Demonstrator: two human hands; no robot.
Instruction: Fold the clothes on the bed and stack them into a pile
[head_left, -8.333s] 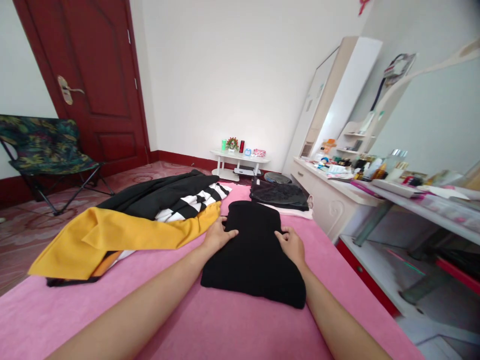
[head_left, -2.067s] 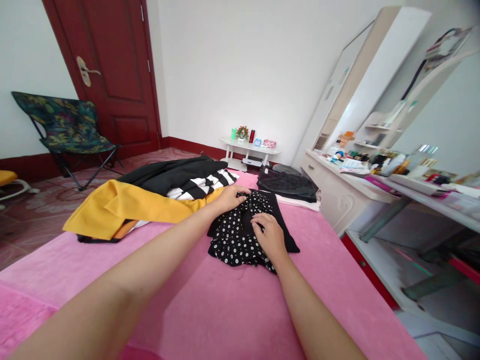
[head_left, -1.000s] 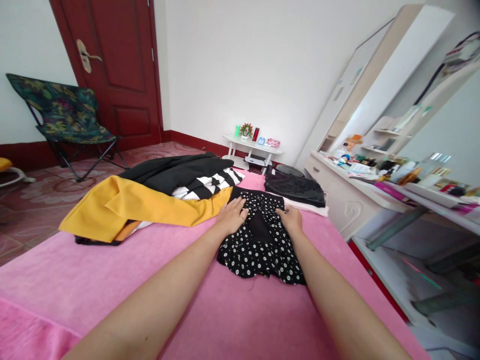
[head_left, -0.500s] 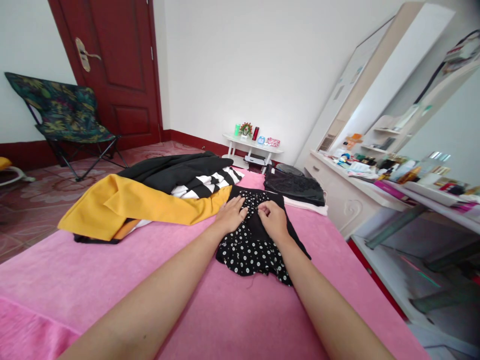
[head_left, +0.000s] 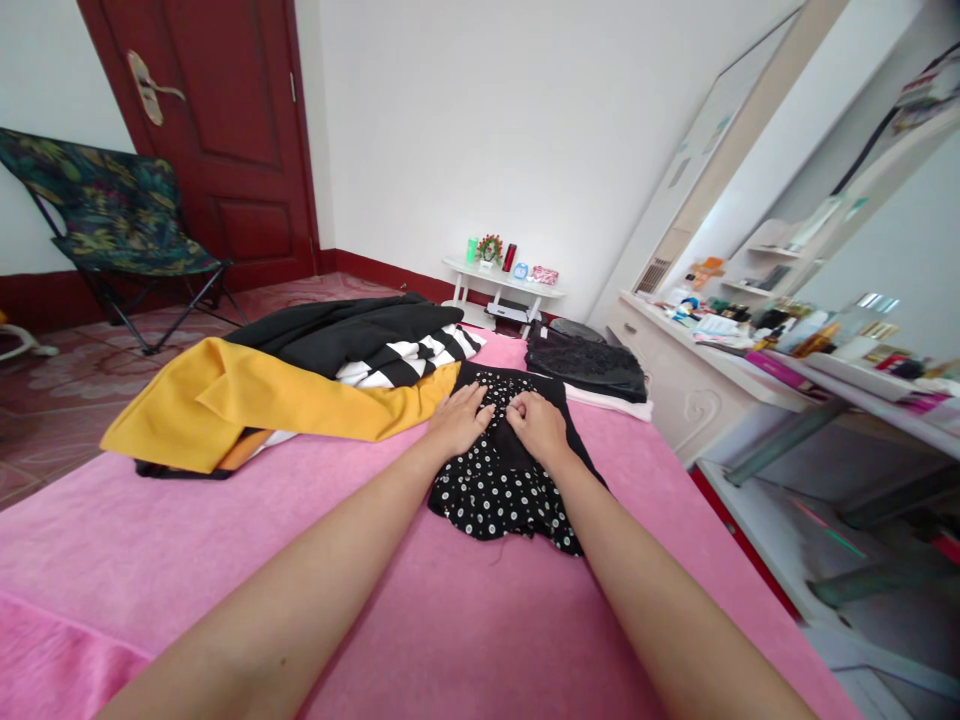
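A black garment with white polka dots [head_left: 499, 490] lies on the pink bed cover [head_left: 465, 620] in front of me. My left hand [head_left: 459, 420] rests flat on its upper left part, fingers stretched out. My right hand [head_left: 537, 423] is on the garment just to the right of it, knuckles up, its fingers curled onto the cloth close to the left hand's fingertips. Whether those fingers pinch a fold I cannot make out.
A heap of clothes, yellow [head_left: 247, 400], black and striped [head_left: 397, 358], lies to the left. A folded black piece [head_left: 589, 365] on pale cloth sits behind. A white dressing table [head_left: 712, 350] with bottles stands right; a folding chair [head_left: 105, 215] and red door [head_left: 217, 130] left.
The right hand has slid left from the garment's right edge to its middle, beside the left hand. The left hand has stayed put. Earlier, a plain folded black piece lay here.
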